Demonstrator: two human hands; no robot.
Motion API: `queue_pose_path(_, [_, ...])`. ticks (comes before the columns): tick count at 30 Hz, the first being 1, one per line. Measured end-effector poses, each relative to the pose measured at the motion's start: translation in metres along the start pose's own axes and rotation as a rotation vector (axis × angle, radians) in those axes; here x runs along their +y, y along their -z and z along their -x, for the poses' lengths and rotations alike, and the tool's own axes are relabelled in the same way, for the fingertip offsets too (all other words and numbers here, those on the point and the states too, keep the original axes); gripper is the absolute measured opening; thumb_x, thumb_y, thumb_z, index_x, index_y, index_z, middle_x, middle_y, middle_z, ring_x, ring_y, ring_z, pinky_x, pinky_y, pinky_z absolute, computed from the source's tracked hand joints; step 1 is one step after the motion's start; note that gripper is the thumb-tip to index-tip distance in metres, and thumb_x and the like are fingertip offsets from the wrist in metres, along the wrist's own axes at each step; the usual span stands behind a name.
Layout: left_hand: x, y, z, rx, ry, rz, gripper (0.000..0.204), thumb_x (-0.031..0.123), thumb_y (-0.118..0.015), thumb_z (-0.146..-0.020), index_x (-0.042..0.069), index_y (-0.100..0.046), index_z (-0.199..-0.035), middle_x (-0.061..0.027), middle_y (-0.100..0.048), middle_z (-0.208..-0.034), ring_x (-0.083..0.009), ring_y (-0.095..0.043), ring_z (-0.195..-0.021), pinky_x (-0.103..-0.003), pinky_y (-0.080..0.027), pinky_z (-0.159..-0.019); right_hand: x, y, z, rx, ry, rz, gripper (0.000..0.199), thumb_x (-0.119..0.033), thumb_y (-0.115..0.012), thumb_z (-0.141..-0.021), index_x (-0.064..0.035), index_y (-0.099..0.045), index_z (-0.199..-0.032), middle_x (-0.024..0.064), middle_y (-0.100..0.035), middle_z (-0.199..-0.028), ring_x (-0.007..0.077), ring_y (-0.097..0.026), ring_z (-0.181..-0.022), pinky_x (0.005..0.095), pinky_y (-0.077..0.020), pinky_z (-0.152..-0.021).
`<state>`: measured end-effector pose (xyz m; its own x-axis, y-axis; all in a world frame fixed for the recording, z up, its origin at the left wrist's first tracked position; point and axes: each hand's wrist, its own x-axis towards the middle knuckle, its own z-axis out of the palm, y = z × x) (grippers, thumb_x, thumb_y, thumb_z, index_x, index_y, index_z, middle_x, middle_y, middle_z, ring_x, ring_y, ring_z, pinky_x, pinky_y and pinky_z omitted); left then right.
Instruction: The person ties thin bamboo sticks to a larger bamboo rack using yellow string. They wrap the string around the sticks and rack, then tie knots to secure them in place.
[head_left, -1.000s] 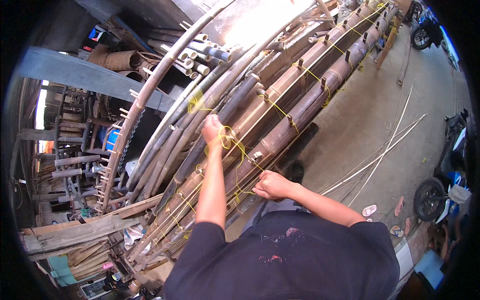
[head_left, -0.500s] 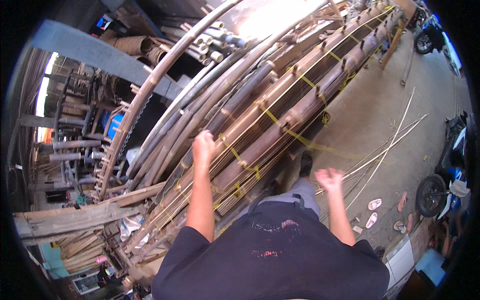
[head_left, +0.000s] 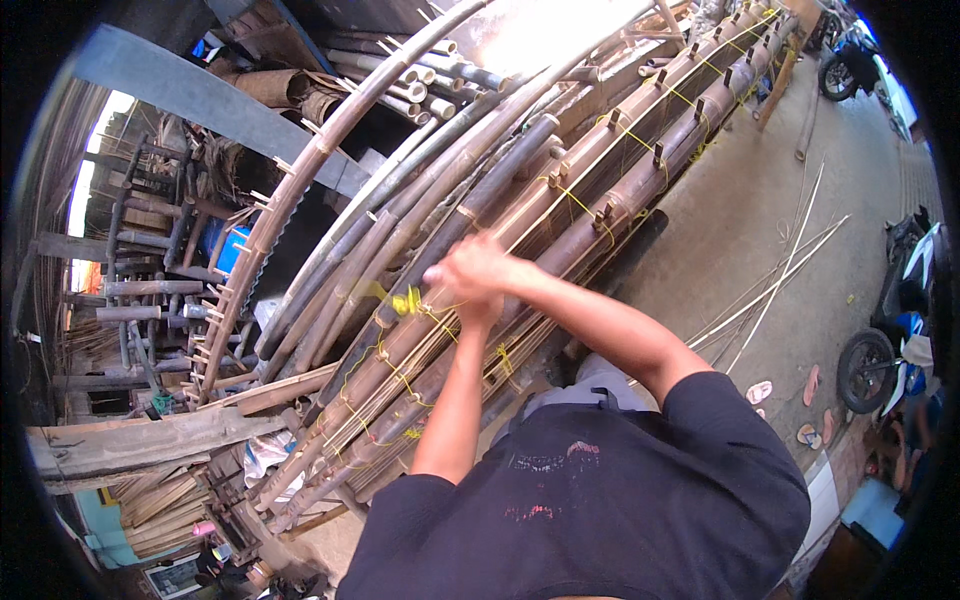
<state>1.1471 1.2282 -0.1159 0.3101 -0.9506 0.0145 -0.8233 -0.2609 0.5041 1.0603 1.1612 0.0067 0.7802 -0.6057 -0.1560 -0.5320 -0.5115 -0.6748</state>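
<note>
Both my hands meet over a long frame of brown bamboo poles (head_left: pixel 560 275) with thin split strips (head_left: pixel 400 383) lying between them. My right hand (head_left: pixel 480 262) reaches across to the left and is closed, somewhat blurred, with a bunch of yellow cord (head_left: pixel 407 300) at its fingers. Underneath it is my left hand (head_left: pixel 480 308), whose fingers are mostly hidden by the right. Short dark pegs (head_left: pixel 658 155) stand up along the poles. Yellow cord lashings (head_left: pixel 575 197) cross the frame at intervals.
More bamboo poles (head_left: pixel 400 225) lie beyond the frame to the left, near a curved pole with pegs (head_left: pixel 285 195). Loose pale strips (head_left: pixel 790 270) rest on the floor at right. Sandals (head_left: pixel 810 435) and a parked motorcycle (head_left: pixel 870 370) are farther right.
My hands were apart, both blurred; they have come together over the frame, the right swinging far to the left. The yellow cord that trailed to the right now shows bunched beside them.
</note>
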Motion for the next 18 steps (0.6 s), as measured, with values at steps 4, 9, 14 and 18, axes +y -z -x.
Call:
queue_pose_path(4, [0.010,0.009,-0.009,-0.103,0.049,0.198,0.039,0.047,-0.045,-0.099,0.021,-0.066,-0.119,-0.0210,-0.068,-0.108,-0.0458,-0.061,-0.104,-0.053,-0.048,-0.086,0.085,-0.017,-0.038,0.293,-0.076,-0.110,0.056,-0.054,-0.049,-0.097,-0.0032,-0.073,-0.097,0.0135,-0.069,-0.095,0.0230,-0.060,-0.092,0.0436,-0.0435,-0.085])
queue_pose_path(9, [-0.012,0.003,0.001,0.002,0.003,0.219,0.034,0.044,-0.049,-0.098,0.018,-0.069,-0.107,-0.0173,-0.069,-0.093,-0.0395,-0.065,-0.089,-0.049,-0.048,-0.076,0.031,0.011,0.068,-0.034,0.349,-0.662,0.045,-0.033,-0.050,-0.101,0.0007,-0.059,-0.073,0.0074,-0.055,-0.062,0.0176,-0.050,-0.061,0.0336,-0.0463,-0.067])
queue_pose_path(14, [0.005,0.005,-0.010,0.082,-0.121,0.453,0.025,0.023,-0.054,-0.100,0.004,-0.069,-0.099,-0.0072,-0.067,-0.075,-0.0209,-0.065,-0.072,-0.039,-0.049,-0.066,0.102,-0.112,0.122,0.149,0.358,-0.304,0.045,-0.029,-0.051,-0.098,0.0016,-0.054,-0.065,0.0220,-0.056,-0.062,0.0434,-0.056,-0.064,0.0449,-0.0506,-0.072])
queue_pose_path(18, [0.054,0.054,-0.072,0.124,-0.099,0.646,0.025,0.015,-0.050,-0.101,0.001,-0.070,-0.096,-0.0053,-0.066,-0.070,-0.0187,-0.064,-0.066,-0.036,-0.049,-0.061,0.094,-0.117,0.124,0.227,0.271,-0.225,0.042,-0.027,-0.055,-0.093,-0.0048,-0.058,-0.058,0.0173,-0.059,-0.059,0.0351,-0.061,-0.062,0.0409,-0.0507,-0.084])
